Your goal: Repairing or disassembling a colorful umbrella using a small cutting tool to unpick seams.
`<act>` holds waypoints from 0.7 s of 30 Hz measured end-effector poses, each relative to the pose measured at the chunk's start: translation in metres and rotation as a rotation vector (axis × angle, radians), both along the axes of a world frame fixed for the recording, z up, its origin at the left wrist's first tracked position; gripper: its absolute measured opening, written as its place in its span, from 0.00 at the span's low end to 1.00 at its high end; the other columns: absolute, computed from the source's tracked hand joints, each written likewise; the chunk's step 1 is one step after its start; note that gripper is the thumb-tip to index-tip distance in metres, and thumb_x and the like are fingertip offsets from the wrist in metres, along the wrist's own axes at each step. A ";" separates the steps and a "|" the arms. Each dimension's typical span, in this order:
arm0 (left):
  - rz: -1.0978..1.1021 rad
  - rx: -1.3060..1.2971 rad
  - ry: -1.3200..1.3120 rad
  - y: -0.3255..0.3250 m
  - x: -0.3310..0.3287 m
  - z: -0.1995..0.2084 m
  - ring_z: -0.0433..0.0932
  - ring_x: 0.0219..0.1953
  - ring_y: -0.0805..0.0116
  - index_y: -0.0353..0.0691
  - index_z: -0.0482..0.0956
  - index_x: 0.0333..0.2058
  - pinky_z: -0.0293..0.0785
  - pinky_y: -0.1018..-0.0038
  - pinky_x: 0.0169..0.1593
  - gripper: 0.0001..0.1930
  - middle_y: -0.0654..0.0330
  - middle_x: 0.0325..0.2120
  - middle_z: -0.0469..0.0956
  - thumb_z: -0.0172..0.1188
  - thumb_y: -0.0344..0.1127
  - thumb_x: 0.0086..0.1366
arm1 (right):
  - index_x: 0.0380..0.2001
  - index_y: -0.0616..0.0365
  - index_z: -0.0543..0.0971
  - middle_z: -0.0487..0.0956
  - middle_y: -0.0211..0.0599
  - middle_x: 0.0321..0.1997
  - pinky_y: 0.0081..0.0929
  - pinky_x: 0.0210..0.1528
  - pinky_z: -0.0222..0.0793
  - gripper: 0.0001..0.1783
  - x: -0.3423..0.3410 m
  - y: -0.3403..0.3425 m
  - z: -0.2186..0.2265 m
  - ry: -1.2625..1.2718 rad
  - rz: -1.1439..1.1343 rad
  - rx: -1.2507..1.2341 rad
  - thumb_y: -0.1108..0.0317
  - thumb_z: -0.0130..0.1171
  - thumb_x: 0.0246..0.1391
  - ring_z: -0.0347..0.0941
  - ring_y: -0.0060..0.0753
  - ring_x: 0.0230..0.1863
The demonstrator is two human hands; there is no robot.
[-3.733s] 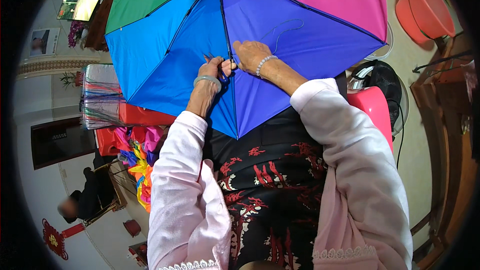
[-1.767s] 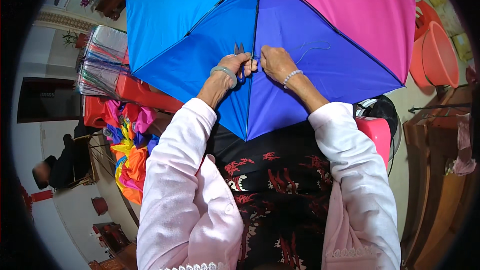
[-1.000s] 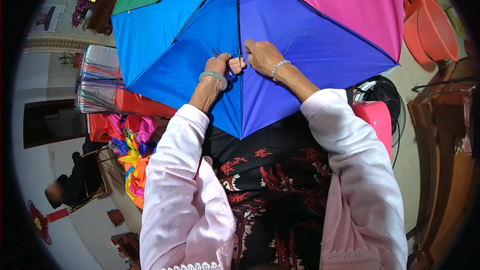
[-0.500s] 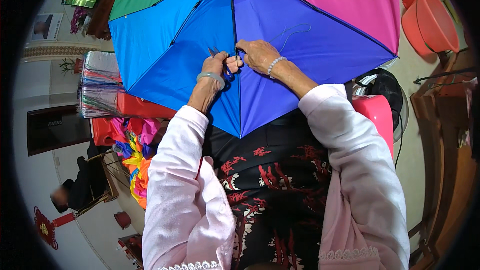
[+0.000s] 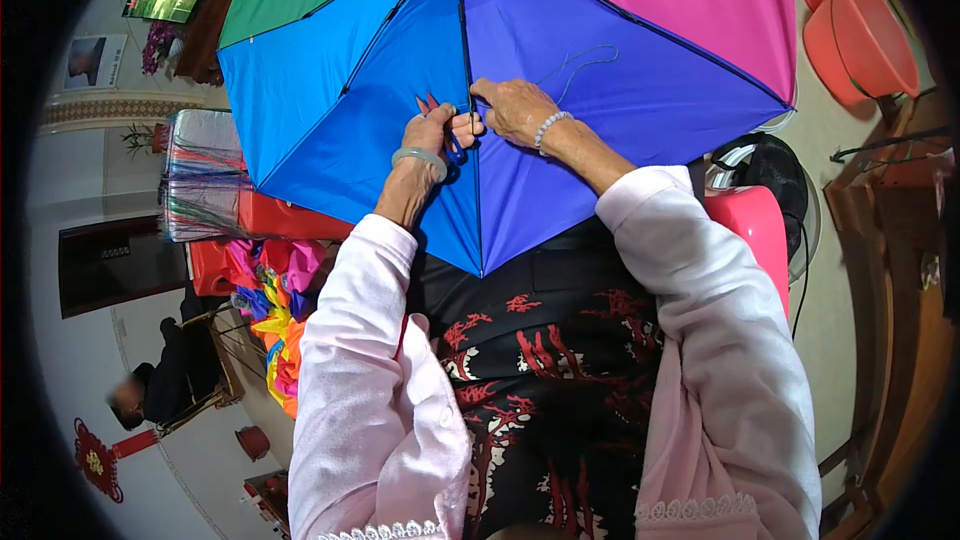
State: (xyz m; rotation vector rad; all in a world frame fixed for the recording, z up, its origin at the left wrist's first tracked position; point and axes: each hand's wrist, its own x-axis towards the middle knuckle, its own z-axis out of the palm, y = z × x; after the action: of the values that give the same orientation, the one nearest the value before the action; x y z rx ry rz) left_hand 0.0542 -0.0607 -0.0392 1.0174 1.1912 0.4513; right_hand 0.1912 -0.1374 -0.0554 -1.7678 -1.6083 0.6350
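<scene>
Multicoloured umbrella canopy (image 5: 545, 30) lies spread, ribbed side up, in front of the body, apparently placing one black rib (image 5: 464, 25) within both hands' reach. Right hand (image 5: 515, 112), knuckles up, angles inward to that rib; fingertip closure cannot be determined. Left hand (image 5: 437, 130), fingers curled, is closed around blue-handled scissors (image 5: 455, 150), presumably for ready use. Thread (image 5: 567, 65) loops loosely beyond the right hand.

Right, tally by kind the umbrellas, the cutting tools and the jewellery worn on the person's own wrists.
Open multicoloured umbrella: 1
Scissors, in the left hand: 1 pair
Smooth pale bangle: 1
Beaded bracelet: 1
Total: 4
</scene>
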 end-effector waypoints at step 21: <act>-0.193 0.023 0.037 0.006 -0.002 -0.006 0.67 0.12 0.75 0.36 0.71 0.24 0.62 0.83 0.16 0.12 0.58 0.17 0.74 0.48 0.38 0.61 | 0.31 0.63 0.72 0.75 0.53 0.29 0.42 0.36 0.67 0.09 0.006 0.001 0.001 0.020 0.016 -0.040 0.73 0.50 0.42 0.72 0.53 0.35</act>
State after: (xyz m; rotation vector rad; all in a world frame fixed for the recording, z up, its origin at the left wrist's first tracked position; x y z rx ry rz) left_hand 0.0519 -0.0545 -0.0453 1.1524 1.1100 0.2959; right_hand 0.1968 -0.1361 -0.0547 -1.7732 -1.6080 0.6954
